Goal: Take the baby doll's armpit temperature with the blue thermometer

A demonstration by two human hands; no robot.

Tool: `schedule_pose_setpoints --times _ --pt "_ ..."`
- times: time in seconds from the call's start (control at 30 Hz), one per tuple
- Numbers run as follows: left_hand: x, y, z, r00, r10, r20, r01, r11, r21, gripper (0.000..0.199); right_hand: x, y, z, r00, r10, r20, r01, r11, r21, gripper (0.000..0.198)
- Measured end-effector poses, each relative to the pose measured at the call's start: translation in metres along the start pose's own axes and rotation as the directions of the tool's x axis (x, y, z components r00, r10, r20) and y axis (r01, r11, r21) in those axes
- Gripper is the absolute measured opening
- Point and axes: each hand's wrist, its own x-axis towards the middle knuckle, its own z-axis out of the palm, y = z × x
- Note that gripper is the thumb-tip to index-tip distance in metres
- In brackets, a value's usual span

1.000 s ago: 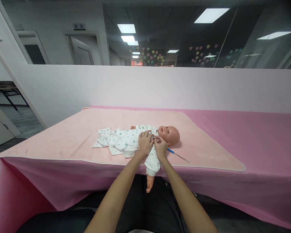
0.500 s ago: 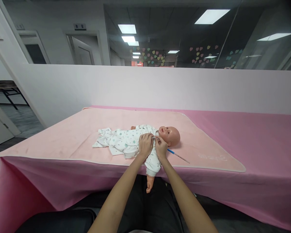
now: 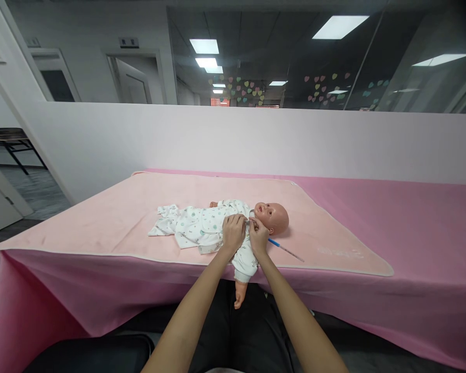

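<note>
A bald baby doll (image 3: 278, 217) lies on its back with its head to the right. It wears a white baby garment (image 3: 194, 224) with a small green and dark print. My left hand (image 3: 233, 230) rests on the doll's chest, its fingers bent and pinching the garment near the neck. Close beside it, my right hand (image 3: 258, 235) pinches the cloth by the collar, just under the doll's chin. Something small and white shows between the fingertips, too small to make out. The doll's near arm (image 3: 240, 294) hangs over the table edge between my forearms.
Right of my right hand lies a thin stick with a blue end (image 3: 285, 249). Beneath the doll is a peach mat (image 3: 101, 223) on a pink tablecloth (image 3: 419, 233). A white wall (image 3: 256, 140) with a window above stands behind the table.
Both hands stay at the doll's collar. Only the fingertips have shifted very slightly; the doll and the blue-ended stick lie as before.
</note>
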Motion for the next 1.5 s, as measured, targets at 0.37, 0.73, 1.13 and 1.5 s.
schedule_pose_setpoints --times 0.37,0.73,1.13,1.5 --pt "0.000 0.001 -0.001 0.999 -0.031 -0.023 0.030 0.999 -0.031 0.020 -0.002 -0.005 -0.003 0.968 -0.250 -0.023 0.244 0.959 -0.145 0.030" --pt "0.000 0.001 0.000 0.994 -0.047 -0.098 0.046 0.999 -0.006 0.020 -0.001 0.003 0.002 0.950 -0.312 -0.001 0.309 0.941 -0.138 0.029" --pt "-0.018 -0.007 -0.031 0.990 -0.063 -0.127 0.062 0.998 -0.016 0.024 -0.001 -0.006 0.005 0.880 -0.437 0.187 0.469 0.862 -0.193 0.032" --pt "-0.024 -0.014 -0.041 0.996 -0.084 -0.035 0.084 0.996 -0.013 0.026 -0.012 -0.017 0.021 0.968 -0.234 0.095 0.240 0.969 -0.065 0.033"
